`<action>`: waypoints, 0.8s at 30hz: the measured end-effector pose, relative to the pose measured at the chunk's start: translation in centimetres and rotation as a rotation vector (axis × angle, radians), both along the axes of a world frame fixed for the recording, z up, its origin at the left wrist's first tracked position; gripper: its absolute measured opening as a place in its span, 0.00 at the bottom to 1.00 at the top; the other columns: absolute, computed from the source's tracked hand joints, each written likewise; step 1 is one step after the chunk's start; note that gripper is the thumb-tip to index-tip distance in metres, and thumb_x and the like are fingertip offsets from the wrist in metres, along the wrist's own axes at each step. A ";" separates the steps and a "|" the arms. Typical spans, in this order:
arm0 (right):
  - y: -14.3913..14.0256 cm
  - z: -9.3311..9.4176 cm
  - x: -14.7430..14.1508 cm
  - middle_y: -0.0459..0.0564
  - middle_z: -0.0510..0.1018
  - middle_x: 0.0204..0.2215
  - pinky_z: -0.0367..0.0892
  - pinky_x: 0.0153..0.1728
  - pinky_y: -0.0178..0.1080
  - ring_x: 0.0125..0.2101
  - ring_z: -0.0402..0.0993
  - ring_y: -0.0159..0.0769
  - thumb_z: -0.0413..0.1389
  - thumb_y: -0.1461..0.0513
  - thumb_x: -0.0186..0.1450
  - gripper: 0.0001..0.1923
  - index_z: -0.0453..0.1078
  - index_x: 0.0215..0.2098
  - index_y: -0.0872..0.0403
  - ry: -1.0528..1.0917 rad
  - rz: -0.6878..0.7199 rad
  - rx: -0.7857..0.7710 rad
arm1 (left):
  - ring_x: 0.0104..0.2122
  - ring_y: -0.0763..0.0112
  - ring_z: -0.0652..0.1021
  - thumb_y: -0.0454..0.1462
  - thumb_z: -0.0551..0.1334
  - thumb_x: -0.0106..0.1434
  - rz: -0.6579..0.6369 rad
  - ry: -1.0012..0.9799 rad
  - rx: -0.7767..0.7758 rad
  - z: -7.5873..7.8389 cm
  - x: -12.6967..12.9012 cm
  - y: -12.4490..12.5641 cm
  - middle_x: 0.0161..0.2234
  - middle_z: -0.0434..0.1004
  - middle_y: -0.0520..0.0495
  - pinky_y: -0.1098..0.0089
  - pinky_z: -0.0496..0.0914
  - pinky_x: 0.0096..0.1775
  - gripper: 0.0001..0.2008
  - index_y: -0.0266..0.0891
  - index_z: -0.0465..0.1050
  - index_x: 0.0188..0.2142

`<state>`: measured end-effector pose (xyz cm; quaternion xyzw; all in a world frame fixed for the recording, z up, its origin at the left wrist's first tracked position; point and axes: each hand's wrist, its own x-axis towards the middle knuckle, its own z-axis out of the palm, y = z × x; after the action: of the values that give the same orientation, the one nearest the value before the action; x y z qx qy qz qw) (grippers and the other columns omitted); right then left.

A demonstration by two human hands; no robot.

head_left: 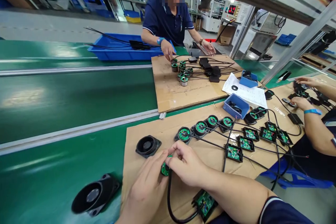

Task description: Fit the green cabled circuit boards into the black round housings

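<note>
**Both hands pinch a small green disc**

The left hand (147, 185) and right hand (187, 164) close fingertips on a round green board (165, 169), held just above the cardboard sheet (136, 140). Its black cable (170, 199) loops toward the person to a square circuit board (205, 203). A black housing (147, 145) sits just beyond the disc. A steady, even pinch at the disc's rim seems best, cable left slack.
</note>
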<state>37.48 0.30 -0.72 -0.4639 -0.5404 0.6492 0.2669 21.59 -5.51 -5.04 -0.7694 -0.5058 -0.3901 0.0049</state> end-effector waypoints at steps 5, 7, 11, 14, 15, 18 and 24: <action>-0.5 -0.3 0.2 0.42 0.69 0.25 0.58 0.25 0.33 0.25 0.64 0.29 0.60 0.55 0.66 0.12 0.68 0.40 0.54 -0.047 0.001 0.118 | 0.51 0.64 0.80 0.32 0.56 0.69 0.060 -0.077 -0.062 0.1 0.4 0.2 0.51 0.80 0.43 0.67 0.76 0.55 0.17 0.39 0.69 0.56; -0.9 0.0 0.5 0.47 0.74 0.31 0.67 0.33 0.36 0.31 0.70 0.34 0.61 0.55 0.66 0.14 0.70 0.45 0.55 -0.081 -0.016 0.360 | 0.50 0.64 0.81 0.34 0.58 0.69 0.105 -0.141 -0.107 0.1 0.5 0.3 0.50 0.80 0.44 0.68 0.78 0.51 0.16 0.41 0.69 0.56; -1.2 0.5 1.1 0.58 0.75 0.50 0.71 0.54 0.46 0.51 0.72 0.43 0.62 0.59 0.67 0.23 0.68 0.59 0.55 -0.103 0.042 0.913 | 0.48 0.65 0.82 0.33 0.62 0.66 0.125 -0.280 -0.187 0.3 0.2 0.4 0.50 0.80 0.46 0.68 0.78 0.51 0.20 0.43 0.68 0.57; -1.0 0.3 1.2 0.61 0.74 0.54 0.72 0.55 0.47 0.55 0.71 0.45 0.60 0.59 0.70 0.26 0.65 0.64 0.55 -0.115 0.147 1.057 | 0.49 0.64 0.81 0.32 0.62 0.63 0.119 -0.322 -0.220 0.7 0.1 0.2 0.52 0.79 0.45 0.67 0.77 0.52 0.22 0.43 0.68 0.57; -0.9 0.1 1.2 0.61 0.74 0.55 0.73 0.55 0.47 0.55 0.72 0.45 0.60 0.59 0.70 0.25 0.65 0.64 0.54 -0.123 0.167 1.081 | 0.49 0.64 0.81 0.31 0.61 0.62 0.119 -0.323 -0.224 0.8 0.1 0.2 0.52 0.79 0.45 0.67 0.77 0.52 0.23 0.43 0.68 0.57; -0.7 -0.3 1.2 0.63 0.75 0.54 0.75 0.52 0.48 0.53 0.74 0.47 0.59 0.58 0.71 0.23 0.67 0.61 0.55 -0.165 0.176 1.124 | 0.47 0.66 0.82 0.27 0.58 0.60 0.106 -0.330 -0.224 0.9 0.2 0.3 0.49 0.80 0.46 0.69 0.78 0.50 0.24 0.43 0.70 0.55; -0.8 -1.0 0.8 0.61 0.78 0.47 0.76 0.48 0.48 0.46 0.77 0.48 0.62 0.54 0.67 0.19 0.73 0.52 0.57 -0.349 0.220 0.995 | 0.41 0.66 0.84 0.30 0.57 0.59 0.114 -0.323 -0.278 -1.0 0.2 0.3 0.46 0.83 0.46 0.72 0.80 0.41 0.22 0.43 0.72 0.53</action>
<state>38.24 -0.52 -1.69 -0.3233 -0.8644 0.2522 0.2912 21.76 -5.20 -6.00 -0.6603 -0.5916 -0.4340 -0.1602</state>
